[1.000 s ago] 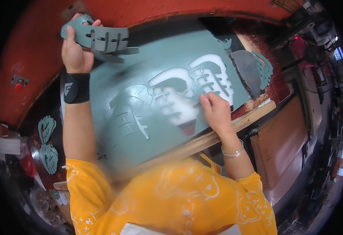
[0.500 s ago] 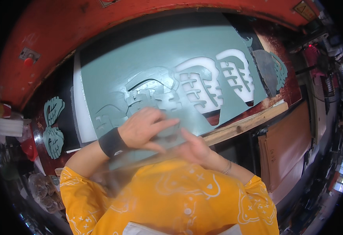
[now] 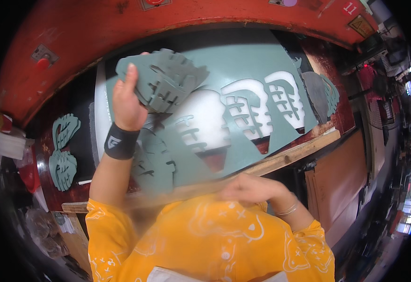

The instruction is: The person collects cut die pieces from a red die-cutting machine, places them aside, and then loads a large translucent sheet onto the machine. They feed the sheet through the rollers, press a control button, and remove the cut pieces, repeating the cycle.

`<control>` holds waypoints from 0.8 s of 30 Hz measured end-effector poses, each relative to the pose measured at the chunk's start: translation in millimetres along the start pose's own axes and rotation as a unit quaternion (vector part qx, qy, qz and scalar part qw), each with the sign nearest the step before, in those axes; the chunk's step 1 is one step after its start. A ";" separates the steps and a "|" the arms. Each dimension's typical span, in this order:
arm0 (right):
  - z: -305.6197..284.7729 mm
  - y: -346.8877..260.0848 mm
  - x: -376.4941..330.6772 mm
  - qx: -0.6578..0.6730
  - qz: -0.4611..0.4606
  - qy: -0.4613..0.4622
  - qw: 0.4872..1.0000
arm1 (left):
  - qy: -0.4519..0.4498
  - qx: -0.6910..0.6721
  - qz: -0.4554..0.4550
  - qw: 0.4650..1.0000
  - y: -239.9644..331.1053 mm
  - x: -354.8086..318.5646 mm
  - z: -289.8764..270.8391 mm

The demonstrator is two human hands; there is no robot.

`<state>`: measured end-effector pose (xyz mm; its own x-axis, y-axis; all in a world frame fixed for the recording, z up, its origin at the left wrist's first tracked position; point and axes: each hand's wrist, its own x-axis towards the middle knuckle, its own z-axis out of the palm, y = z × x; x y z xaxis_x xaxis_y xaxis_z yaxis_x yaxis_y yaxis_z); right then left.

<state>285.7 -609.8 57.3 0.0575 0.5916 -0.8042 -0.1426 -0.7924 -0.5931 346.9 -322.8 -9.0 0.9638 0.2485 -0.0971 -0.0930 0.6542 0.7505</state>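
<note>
Raised over the left part of a grey-green sheet (image 3: 243, 51), my left hand (image 3: 129, 104) grips a die-cut grey-green piece (image 3: 165, 82) with slots and notched edges, its thumb across the face. It looks like more than one layer. Below it, slotted cut shapes (image 3: 151, 155) lie in the sheet, partly hidden by my arm. To the right, a cut-out opening (image 3: 205, 117) shows white beneath, beside two more slotted openings. My right hand (image 3: 254, 188) hovers by my yellow shirt at the wooden front strip (image 3: 304, 151); its fingers are blurred and bent, and nothing shows in them.
Two stacks of cut pieces (image 3: 64, 171) lie at the left, another stack (image 3: 330, 96) at the far right. A red machine body (image 3: 205, 11) spans the back, with a red button (image 3: 43, 63). Brown board sheets (image 3: 339, 181) stand at the right, below the bench edge.
My left hand has lifted the cut piece up and away to the far left, baring a white opening in the sheet. My right hand has drawn back toward my body, slightly right.
</note>
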 end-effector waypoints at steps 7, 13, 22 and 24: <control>-52.1 -58.2 43.7 -0.054 -0.182 0.495 0.848 | -0.185 0.216 0.021 0.958 -23.8 -39.5 24.1; -52.7 -42.4 78.8 -0.110 -0.223 0.574 0.780 | -0.129 0.153 -0.033 0.979 -19.0 -27.7 12.2; -58.0 -35.3 114.6 -0.070 -0.338 0.645 0.682 | -0.086 0.171 0.077 0.978 11.4 19.8 10.3; -65.1 -42.3 118.9 -0.087 -0.337 0.632 0.693 | -0.092 0.177 0.037 0.979 12.9 20.8 10.1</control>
<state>362.9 -515.6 -15.8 0.8875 0.3206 0.3311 0.4526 -0.4714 -0.7569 368.3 -316.4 5.4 0.9895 0.1316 0.0600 -0.1023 0.3427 0.9338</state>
